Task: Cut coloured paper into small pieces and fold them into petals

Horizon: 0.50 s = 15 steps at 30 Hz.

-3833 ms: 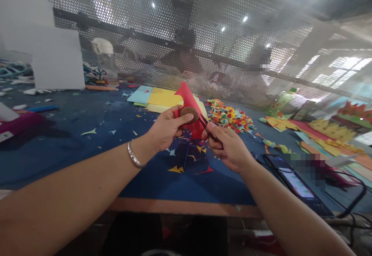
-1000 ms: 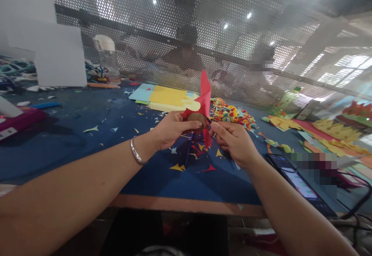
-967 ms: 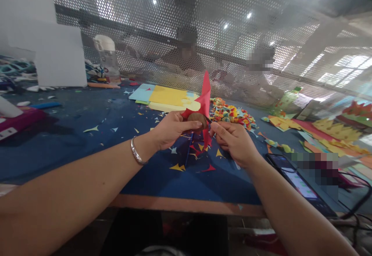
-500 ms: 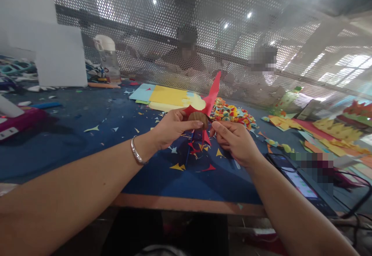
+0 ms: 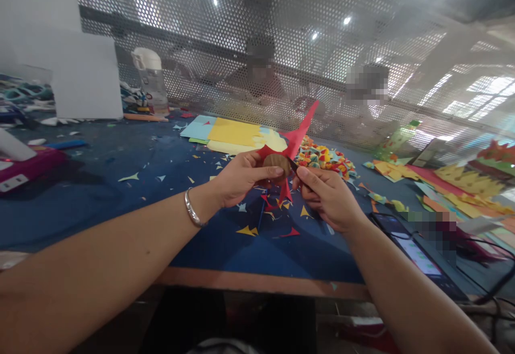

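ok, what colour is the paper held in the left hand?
Red; the paper shows best in the head view, sticking up beyond the left hand.

Wears a narrow, silver-coloured bangle (image 5: 190,209) around the left wrist (image 5: 204,199), rounded and rather shiny. Has both forearms (image 5: 132,246) bare. On the legs, wears dark, almost black clothing (image 5: 289,316), too shadowed for seeing its details.

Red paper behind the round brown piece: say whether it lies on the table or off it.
Off the table: the left hand holds the red paper together with the brown piece, and one pointed end juts upward.
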### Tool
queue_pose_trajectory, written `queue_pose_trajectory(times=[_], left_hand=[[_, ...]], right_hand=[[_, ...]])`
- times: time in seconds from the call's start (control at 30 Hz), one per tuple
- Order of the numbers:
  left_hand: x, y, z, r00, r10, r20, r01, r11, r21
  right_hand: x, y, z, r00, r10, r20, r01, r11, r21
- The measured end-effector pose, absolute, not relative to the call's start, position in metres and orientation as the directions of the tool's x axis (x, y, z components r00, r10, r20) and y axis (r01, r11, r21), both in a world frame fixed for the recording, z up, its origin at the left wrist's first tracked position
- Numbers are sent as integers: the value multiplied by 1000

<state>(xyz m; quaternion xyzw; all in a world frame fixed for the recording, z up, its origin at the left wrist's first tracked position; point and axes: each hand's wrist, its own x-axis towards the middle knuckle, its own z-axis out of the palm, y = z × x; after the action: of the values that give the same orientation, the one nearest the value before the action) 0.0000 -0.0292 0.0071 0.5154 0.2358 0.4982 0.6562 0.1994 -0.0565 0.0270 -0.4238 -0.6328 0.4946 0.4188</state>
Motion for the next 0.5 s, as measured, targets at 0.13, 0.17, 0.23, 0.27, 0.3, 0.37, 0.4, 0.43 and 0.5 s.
queue_pose_trajectory(times=[0.13,0.17,0.23,0.27,0.3,0.37,0.4,0.43,0.5], left_hand=[[0,-28,6,386,894,226,-419,-49,907],[0,-28,5,378,896,233,-417,-59,907],[0,-28,4,361,900,246,-422,-78,903],[0,-28,4,356,900,251,-424,-83,902],[0,-28,4,354,900,254,-425,-87,901],[0,-28,4,352,900,256,-419,-93,903],[0,-28,4,352,901,254,-410,-95,907],[0,-28,5,352,902,251,-399,-98,912],[-1,-29,5,352,903,245,-380,-102,919]], right_hand=[[201,-56,26,-296,949,109,126,152,-980],[201,-56,25,-295,949,113,131,157,-979],[201,-55,25,-291,949,122,140,169,-976],[201,-55,25,-289,949,126,146,174,-974],[201,-55,25,-287,949,130,152,179,-972],[201,-55,25,-283,949,137,166,189,-968],[200,-55,26,-281,949,141,172,194,-966],[200,-55,26,-280,949,146,177,200,-964],[200,-55,27,-278,948,153,181,208,-961]])
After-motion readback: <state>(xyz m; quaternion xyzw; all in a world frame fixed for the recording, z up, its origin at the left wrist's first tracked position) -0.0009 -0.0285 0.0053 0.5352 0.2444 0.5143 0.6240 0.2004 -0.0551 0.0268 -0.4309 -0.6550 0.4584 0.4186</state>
